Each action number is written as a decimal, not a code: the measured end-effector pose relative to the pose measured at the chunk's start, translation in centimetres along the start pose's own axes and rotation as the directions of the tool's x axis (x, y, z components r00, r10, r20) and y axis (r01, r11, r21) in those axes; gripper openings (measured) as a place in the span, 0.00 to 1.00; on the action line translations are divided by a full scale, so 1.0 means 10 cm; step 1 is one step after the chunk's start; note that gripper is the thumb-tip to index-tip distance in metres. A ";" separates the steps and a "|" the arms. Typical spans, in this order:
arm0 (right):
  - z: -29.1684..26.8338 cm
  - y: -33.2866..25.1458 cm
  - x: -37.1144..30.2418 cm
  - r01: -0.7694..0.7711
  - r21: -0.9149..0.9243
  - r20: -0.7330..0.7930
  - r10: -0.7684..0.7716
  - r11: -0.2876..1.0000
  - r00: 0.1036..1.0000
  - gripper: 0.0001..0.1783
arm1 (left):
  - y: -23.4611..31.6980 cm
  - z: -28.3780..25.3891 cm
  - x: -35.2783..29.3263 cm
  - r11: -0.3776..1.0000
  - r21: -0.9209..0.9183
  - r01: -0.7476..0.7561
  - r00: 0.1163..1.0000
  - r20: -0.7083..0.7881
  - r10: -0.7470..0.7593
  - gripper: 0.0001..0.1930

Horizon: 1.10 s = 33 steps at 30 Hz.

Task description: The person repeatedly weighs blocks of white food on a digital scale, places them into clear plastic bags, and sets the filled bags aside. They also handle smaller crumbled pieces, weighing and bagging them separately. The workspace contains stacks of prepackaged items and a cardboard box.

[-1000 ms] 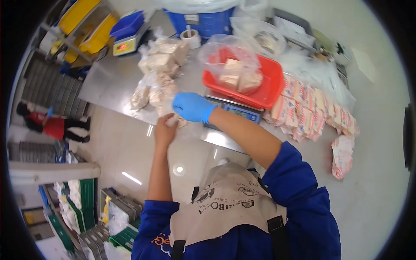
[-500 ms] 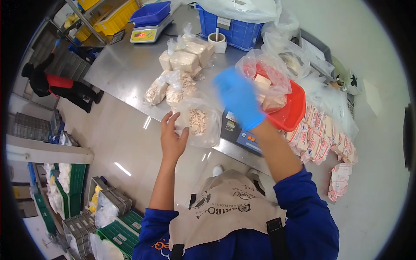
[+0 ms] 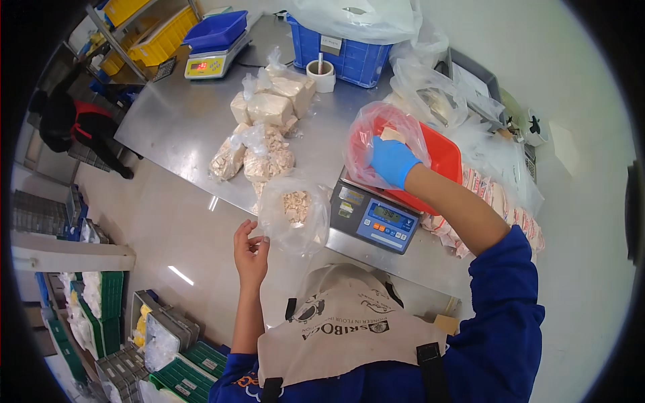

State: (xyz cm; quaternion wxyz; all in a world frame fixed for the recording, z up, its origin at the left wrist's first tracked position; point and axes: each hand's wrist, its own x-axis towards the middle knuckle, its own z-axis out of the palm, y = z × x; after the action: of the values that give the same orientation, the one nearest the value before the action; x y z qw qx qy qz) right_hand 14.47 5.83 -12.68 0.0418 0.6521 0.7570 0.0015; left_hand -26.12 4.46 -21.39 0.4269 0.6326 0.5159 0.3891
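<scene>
My right hand [image 3: 395, 161], in a blue glove, reaches into a clear plastic bag [image 3: 363, 134] inside a red tray [image 3: 445, 158]. A pale block [image 3: 392, 135] shows beside the glove; my fingertips are hidden in the bag. The tray rests on a digital scale [image 3: 384, 225] with a blue panel. My bare left hand [image 3: 252, 252] hovers off the table's front edge, its fingers loosely bent and apart, holding nothing. Just right of it stands an open clear bag [image 3: 272, 216] with pale crumbly pieces [image 3: 295, 207] in it.
Behind the open bag sit tied bags of pieces [image 3: 267, 160] and of pale blocks [image 3: 270, 107]. A second scale [image 3: 209, 65], a tape roll [image 3: 321, 79] and a blue crate [image 3: 339, 59] stand farther back. Wrapped packs [image 3: 494, 191] lie right. Another person [image 3: 74, 124] stands far left.
My right hand has moved down into the bag in the red tray, uncovering the scale's panel. My left hand has drawn slightly away from the open bag, its fingers more bent.
</scene>
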 end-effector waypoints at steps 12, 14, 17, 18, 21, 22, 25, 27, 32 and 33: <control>0.08 0.15 0.20 0.126 -0.051 0.057 -0.123 0.991 0.991 0.10 | 0.08 -0.03 -0.02 0.993 -0.121 0.003 1.000 -0.020 -0.006 0.21; -0.04 0.22 0.20 0.009 0.043 0.047 -0.011 0.999 0.999 0.09 | 0.02 -0.11 -0.09 0.992 -0.123 0.008 0.999 -0.034 -0.012 0.21; -0.28 0.37 0.13 -0.115 0.236 -0.155 0.154 0.965 0.976 0.09 | -0.01 -0.23 -0.18 0.991 -0.131 0.027 0.998 -0.057 -0.035 0.20; -0.36 0.40 0.09 -0.135 0.314 -0.243 0.217 0.940 0.945 0.09 | 0.00 -0.27 -0.20 0.990 -0.132 0.040 0.997 -0.063 -0.049 0.20; -0.77 0.00 -0.13 -0.039 0.745 -0.304 0.391 0.666 0.869 0.11 | 0.01 -0.40 -0.26 0.984 -0.171 0.042 0.992 -0.108 -0.061 0.19; -0.90 -0.27 -0.22 -0.044 0.859 -0.179 0.379 0.510 0.908 0.12 | 0.02 -0.42 -0.26 0.980 -0.197 0.037 0.991 -0.120 -0.062 0.19; -0.56 -1.12 -0.16 -0.002 0.985 -0.036 0.214 0.173 0.976 0.15 | 0.12 -0.41 -0.24 0.975 -0.215 0.050 0.989 -0.127 -0.078 0.19; 0.10 -1.58 0.03 0.139 0.846 -0.243 0.140 0.515 0.960 0.11 | 0.27 -0.33 -0.20 0.972 -0.233 0.035 0.994 -0.097 -0.059 0.19; 0.90 -2.05 0.25 -0.021 0.679 -0.129 0.147 0.734 0.981 0.07 | 0.53 -0.28 -0.15 0.977 -0.213 -0.033 0.999 -0.049 0.023 0.18; 0.90 -2.05 0.27 -0.022 0.668 -0.111 0.129 0.744 0.985 0.07 | 0.57 -0.29 -0.13 0.979 -0.198 -0.047 0.999 -0.035 0.041 0.18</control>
State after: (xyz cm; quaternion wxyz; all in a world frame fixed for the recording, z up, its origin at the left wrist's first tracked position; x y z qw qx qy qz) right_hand -5.57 4.96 -22.99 -0.2499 0.6522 0.6820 -0.2171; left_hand -27.19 2.97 -15.11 0.4712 0.5921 0.4669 0.4576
